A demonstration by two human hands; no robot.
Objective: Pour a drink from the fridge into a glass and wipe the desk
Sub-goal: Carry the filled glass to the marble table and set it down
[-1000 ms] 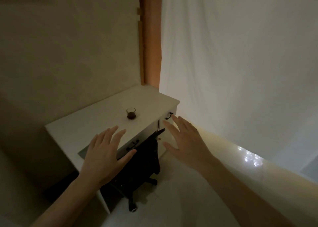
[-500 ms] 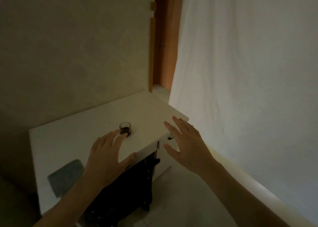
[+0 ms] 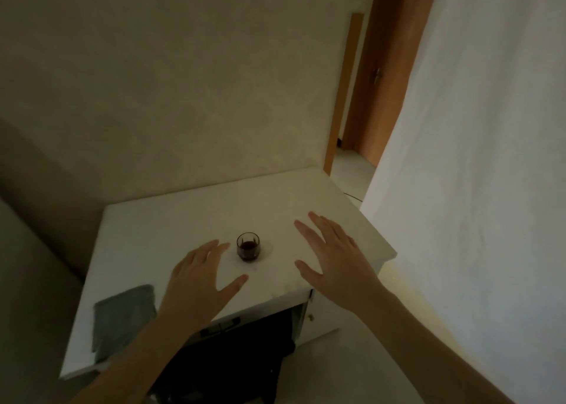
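A small clear glass [image 3: 248, 246] with dark red drink in its bottom stands upright near the middle of the white desk [image 3: 171, 219]. My left hand [image 3: 200, 284] hovers just left of and in front of the glass, fingers spread, holding nothing. My right hand [image 3: 333, 256] is spread open over the desk to the right of the glass, also empty. A grey cloth [image 3: 122, 318] lies flat on the desk's front left corner, apart from both hands.
A black chair [image 3: 232, 370] is tucked under the desk's front. A beige wall runs behind the desk. A white curtain [image 3: 477, 158] hangs on the right, and a wooden door [image 3: 382, 75] stands at the back right.
The view has closed in on the desk. Both hands have moved forward over the desktop, now flanking the glass. The grey cloth has come fully into view.
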